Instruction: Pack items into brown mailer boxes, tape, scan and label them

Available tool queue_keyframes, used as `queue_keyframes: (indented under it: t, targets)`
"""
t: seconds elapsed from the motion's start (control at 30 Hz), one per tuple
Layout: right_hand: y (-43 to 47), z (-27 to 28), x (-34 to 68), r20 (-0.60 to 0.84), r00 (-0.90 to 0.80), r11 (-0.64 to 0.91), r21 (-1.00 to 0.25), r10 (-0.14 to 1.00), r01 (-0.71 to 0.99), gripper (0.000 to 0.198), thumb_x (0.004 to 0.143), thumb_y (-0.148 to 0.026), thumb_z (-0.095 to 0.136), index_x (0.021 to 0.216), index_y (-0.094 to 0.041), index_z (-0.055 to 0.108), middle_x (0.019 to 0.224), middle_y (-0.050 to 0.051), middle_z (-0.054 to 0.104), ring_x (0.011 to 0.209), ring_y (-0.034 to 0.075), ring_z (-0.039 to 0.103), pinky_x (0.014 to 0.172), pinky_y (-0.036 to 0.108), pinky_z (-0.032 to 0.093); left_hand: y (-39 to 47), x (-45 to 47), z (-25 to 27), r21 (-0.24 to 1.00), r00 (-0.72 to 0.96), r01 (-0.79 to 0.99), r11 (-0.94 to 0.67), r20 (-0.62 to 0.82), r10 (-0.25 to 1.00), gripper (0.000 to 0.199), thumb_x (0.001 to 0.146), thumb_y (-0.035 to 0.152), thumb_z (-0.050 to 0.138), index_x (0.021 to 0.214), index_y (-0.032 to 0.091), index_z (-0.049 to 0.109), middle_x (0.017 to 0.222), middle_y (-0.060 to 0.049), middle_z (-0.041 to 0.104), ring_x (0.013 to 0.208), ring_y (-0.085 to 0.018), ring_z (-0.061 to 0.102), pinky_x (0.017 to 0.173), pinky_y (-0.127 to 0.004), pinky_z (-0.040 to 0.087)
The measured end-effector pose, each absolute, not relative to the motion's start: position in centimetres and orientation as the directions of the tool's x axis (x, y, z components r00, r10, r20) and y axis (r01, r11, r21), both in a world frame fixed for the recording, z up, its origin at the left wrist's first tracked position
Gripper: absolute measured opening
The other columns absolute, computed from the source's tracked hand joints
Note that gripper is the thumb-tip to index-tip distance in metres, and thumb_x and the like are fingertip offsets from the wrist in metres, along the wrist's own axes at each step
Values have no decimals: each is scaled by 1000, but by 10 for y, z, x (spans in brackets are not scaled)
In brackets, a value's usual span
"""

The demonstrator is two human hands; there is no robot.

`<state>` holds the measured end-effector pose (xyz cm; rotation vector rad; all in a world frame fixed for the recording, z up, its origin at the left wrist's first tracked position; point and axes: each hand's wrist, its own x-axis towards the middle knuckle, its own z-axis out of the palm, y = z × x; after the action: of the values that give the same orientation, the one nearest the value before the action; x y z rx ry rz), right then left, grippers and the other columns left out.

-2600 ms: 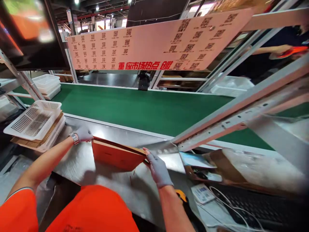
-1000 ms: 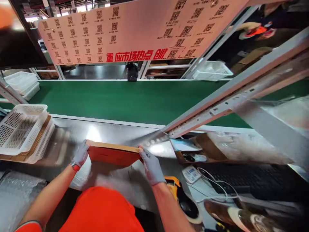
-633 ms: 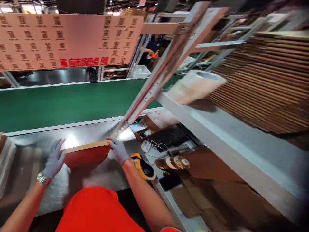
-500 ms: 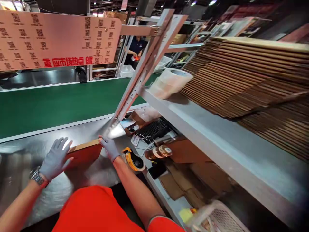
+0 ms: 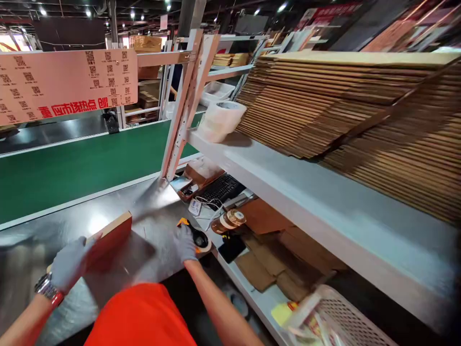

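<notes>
A flat brown cardboard box (image 5: pixel 114 241) is tilted up on the metal worktable (image 5: pixel 153 240). My left hand (image 5: pixel 69 263), in a grey glove with a watch at the wrist, grips the box's near left end. At the table's right edge my right hand (image 5: pixel 185 244), also gloved and somewhat blurred, is closed around the yellow-and-black tape dispenser (image 5: pixel 200 237). Part of the dispenser's handle is hidden by the fingers.
A green conveyor belt (image 5: pixel 86 156) runs behind the table. On the right a shelf (image 5: pixel 288 178) holds tape rolls (image 5: pixel 219 122) and stacked flat cardboard (image 5: pixel 342 110). Below are a keyboard (image 5: pixel 221 188), brown tape rolls (image 5: pixel 228 221) and a white basket (image 5: pixel 345 312).
My right hand has left the box's right end and moved right and down onto the tape dispenser. The box, now in my left hand alone, has shifted left and tilted. The view has turned right.
</notes>
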<state>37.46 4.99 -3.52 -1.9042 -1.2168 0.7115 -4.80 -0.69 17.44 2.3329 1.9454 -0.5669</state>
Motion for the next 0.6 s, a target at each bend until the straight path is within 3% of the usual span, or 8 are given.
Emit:
queue_keyframes:
  t: [0.07, 0.1, 0.23, 0.33, 0.47, 0.6]
  targets:
    - [35, -67, 414, -23, 499, -400, -631, 866, 665, 83, 88, -41, 68, 162, -4, 62, 158, 36, 67, 153, 53, 59, 132, 69, 42, -29, -44, 163, -195, 89, 970, -142, -257, 962, 80, 104, 2, 50, 173, 40, 62, 138, -14, 78, 104, -28, 83, 84, -34, 62]
    - [28, -83, 430, -22, 472, -405, -551, 881, 730, 85, 89, -41, 68, 165, -4, 59, 155, 37, 69, 148, 53, 62, 128, 69, 46, -40, -39, 155, -182, 85, 975, -129, -232, 969, 80, 103, 1, 50, 172, 40, 64, 140, -14, 79, 109, -29, 82, 88, -35, 63]
    - [13, -126, 465, 38, 226, -204, -299, 973, 932, 83, 91, -35, 67, 171, -14, 57, 127, 26, 81, 123, 46, 74, 118, 67, 51, -83, -8, 107, -90, 135, 983, -159, -225, 965, 79, 101, 2, 57, 168, 42, 69, 143, -12, 80, 119, -30, 81, 99, -38, 67]
    - [18, -132, 474, 64, 109, -95, -192, 992, 977, 78, 95, -30, 63, 170, -9, 57, 107, 23, 81, 105, 41, 75, 110, 62, 54, -106, 13, 55, -34, 199, 976, -216, -267, 943, 86, 98, 1, 62, 173, 44, 64, 151, -13, 78, 125, -31, 81, 105, -42, 68]
    - [24, -116, 478, 1, 90, -87, -252, 996, 964, 72, 101, -30, 57, 169, -6, 58, 110, 27, 83, 102, 39, 76, 95, 52, 60, -123, 24, -18, 8, 298, 951, -309, -294, 908, 83, 95, 0, 70, 166, 41, 70, 179, -14, 60, 164, -38, 59, 132, -61, 54]
    - [-1, -87, 469, -126, 218, -250, -581, 968, 775, 76, 99, -45, 58, 169, -13, 62, 130, 26, 85, 114, 41, 80, 99, 54, 64, -136, 28, -67, 32, 318, 944, -330, -367, 874, 74, 105, 8, 65, 169, 46, 66, 185, -12, 52, 170, -38, 53, 138, -72, 43]
